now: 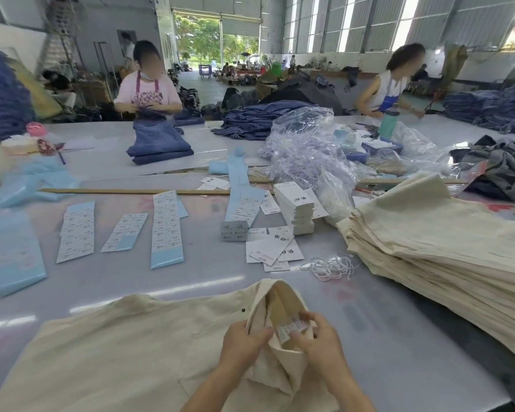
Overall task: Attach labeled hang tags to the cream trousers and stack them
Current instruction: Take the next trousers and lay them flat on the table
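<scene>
1. A wide warehouse hall with grey corrugated walls (369, 22) opens at the far end onto green trees.
2. A glossy pale grey table (161, 281) carries everything.
3. A tall stack of folded cream trousers (446, 242) sits on the right.
4. One pair of cream cotton trousers (116, 352) lies flat at the near edge, waistband turned open.
5. The left hand (244, 343) grips the waistband fabric.
6. The right hand (318, 337) pinches a small white printed label (290, 328) inside the waistband.

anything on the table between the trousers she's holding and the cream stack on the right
Nothing visible: only bare table lies between the trousers and the cream stack. The white strings lie farther back.
</scene>
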`<state>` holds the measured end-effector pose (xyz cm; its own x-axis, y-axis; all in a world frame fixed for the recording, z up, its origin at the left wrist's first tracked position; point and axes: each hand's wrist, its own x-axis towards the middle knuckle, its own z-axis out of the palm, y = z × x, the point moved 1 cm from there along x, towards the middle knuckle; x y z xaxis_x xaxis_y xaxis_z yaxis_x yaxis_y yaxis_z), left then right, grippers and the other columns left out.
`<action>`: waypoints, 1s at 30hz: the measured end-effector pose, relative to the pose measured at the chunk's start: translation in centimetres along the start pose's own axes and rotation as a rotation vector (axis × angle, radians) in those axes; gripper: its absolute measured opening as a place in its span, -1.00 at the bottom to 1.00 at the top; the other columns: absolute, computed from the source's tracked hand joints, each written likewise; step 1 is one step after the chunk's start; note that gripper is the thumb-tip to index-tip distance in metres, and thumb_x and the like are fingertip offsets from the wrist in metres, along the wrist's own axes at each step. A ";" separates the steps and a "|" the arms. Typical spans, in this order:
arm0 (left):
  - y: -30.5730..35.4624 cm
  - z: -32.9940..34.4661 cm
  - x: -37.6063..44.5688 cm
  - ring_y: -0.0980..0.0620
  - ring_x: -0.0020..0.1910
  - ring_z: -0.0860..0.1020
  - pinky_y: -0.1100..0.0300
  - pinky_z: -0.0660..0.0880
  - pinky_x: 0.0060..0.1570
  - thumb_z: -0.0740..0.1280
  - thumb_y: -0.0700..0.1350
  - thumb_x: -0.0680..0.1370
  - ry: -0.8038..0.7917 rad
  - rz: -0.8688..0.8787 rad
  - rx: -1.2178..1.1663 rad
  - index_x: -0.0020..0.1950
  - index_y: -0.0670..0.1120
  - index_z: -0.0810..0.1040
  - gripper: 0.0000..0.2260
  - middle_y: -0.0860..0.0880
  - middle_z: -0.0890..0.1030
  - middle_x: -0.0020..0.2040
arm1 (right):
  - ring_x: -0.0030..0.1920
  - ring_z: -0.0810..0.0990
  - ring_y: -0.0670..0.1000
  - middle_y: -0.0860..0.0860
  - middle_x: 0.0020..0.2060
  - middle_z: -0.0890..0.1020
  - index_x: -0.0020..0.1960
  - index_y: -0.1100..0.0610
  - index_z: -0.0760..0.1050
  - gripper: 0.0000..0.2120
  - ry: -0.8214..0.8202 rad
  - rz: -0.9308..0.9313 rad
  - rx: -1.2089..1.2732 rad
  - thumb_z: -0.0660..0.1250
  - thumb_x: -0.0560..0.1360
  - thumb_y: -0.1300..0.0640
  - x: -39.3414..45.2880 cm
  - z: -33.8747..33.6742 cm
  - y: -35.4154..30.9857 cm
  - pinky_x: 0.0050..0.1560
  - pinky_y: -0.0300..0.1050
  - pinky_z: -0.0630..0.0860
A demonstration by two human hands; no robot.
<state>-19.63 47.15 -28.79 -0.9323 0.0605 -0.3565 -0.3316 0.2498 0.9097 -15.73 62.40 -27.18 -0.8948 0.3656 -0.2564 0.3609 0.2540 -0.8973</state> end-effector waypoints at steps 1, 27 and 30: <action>0.0 -0.2 -0.1 -0.04 -0.19 0.66 0.01 0.58 -0.09 0.45 -0.12 0.44 -0.006 -0.010 -0.035 -0.26 -0.08 0.65 -0.91 -0.07 0.69 -0.24 | 0.00 0.63 0.08 0.12 0.00 0.64 0.15 0.17 0.49 -0.64 0.025 0.016 0.053 0.43 0.38 0.32 0.1 -0.1 -0.2 0.13 0.04 0.53; 2.1 -4.3 -2.3 0.11 -0.38 0.58 0.27 0.47 -0.40 0.36 -0.13 0.23 0.032 0.011 -0.250 -0.13 -0.13 0.63 -0.76 0.01 0.62 -0.34 | 0.10 0.54 0.35 0.39 0.03 0.60 0.12 0.47 0.51 -0.61 -0.543 0.345 0.809 0.32 0.34 0.28 -2.3 2.0 -3.0 0.29 0.27 0.35; 2.3 -4.4 -2.4 0.07 -0.34 0.58 0.24 0.49 -0.36 0.36 -0.13 0.22 0.040 0.000 -0.242 -0.08 -0.16 0.63 -0.70 -0.03 0.63 -0.29 | 0.20 0.48 0.39 0.40 0.06 0.58 0.14 0.48 0.49 -0.60 -0.533 0.353 0.812 0.31 0.35 0.31 -2.6 2.1 -3.6 0.36 0.22 0.30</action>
<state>-18.76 43.32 -24.84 -0.9358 0.0212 -0.3519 -0.3518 0.0103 0.9360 -15.20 58.68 -24.05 -0.8442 -0.1926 -0.5002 0.5160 -0.5442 -0.6614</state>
